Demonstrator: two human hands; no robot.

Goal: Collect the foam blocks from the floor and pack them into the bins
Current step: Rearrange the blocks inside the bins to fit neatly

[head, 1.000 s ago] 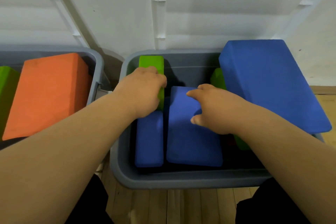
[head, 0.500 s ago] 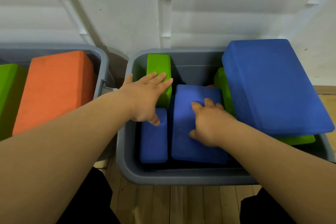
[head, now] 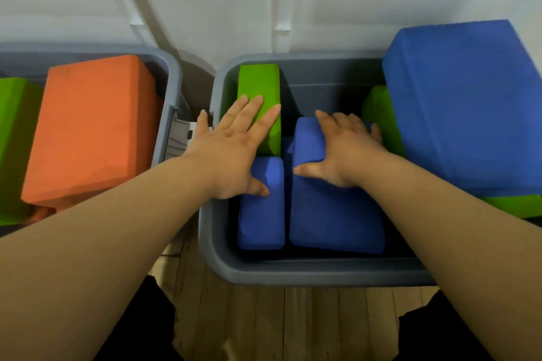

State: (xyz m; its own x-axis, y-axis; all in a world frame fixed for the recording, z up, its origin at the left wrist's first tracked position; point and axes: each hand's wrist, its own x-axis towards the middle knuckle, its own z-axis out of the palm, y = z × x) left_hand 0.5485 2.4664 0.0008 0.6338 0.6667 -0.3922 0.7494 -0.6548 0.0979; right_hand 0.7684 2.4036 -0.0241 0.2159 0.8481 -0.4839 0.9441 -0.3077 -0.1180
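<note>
Left hand (head: 231, 152) spread flat: fingers on green block (head: 259, 88), thumb on narrow blue block (head: 261, 214). Right hand (head: 343, 152) flat, thumb splayed, pressing wide blue block (head: 334, 223). All inside bin (head: 293, 274). Right of right hand: big blue block (head: 469, 111), tilted. Left of left hand: second bin (head: 173, 76) holding orange block (head: 91, 132)

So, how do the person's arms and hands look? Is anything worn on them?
The left forearm and the right forearm are bare as far as the picture shows, with no sleeves. The left hand and the right hand wear no gloves, and no watch, bracelet or ring is visible. Black clothing shows only at the bottom, below the arms.
</note>
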